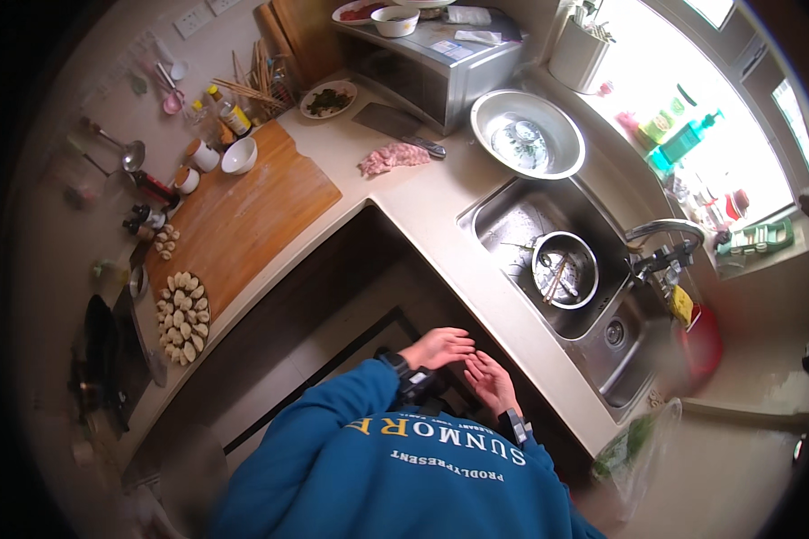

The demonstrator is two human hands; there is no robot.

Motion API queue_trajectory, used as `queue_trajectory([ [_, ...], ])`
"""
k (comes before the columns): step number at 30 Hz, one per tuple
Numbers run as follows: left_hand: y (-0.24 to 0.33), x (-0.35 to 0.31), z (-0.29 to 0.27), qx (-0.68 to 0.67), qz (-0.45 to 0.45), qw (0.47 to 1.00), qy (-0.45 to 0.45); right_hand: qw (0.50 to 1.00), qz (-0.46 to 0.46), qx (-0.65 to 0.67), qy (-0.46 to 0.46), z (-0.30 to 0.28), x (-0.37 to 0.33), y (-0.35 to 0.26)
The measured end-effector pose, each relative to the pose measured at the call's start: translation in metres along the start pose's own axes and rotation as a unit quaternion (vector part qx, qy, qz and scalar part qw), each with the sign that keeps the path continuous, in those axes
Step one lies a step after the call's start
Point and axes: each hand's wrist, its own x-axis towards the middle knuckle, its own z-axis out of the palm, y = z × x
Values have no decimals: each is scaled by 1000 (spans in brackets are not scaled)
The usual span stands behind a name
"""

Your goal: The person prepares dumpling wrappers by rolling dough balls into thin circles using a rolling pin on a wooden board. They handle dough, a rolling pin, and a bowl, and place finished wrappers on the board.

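My left hand and my right hand meet in front of my body, just off the counter's front edge. Their fingers are stretched out and the fingertips come close together; I cannot tell whether they touch. Nothing shows in either hand. Both wrists carry dark strapped devices below blue sleeves. Nearest to the hands is the pale counter, with the steel sink beyond to the right. A metal pot with chopsticks inside stands in the sink's far basin.
A large metal basin sits behind the sink, near the faucet. Raw meat lies beside a cleaver. Leftward are a wooden board, a white bowl and several dumplings. A plastic bag of greens rests at lower right.
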Motion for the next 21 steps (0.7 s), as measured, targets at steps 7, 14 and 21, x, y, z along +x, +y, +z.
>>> queue_trajectory([
  [7, 82, -105, -86, -53, 137, 989, 2, 986, -78, -135, -61, 104, 39, -32],
  [14, 135, -155, -125, -76, 203, 976, 21, 972, -169, -157, -40, 182, 101, -101],
  [21, 155, -158, -121, -100, 254, 961, 44, 965, -246, -88, 31, 229, 186, -224],
])
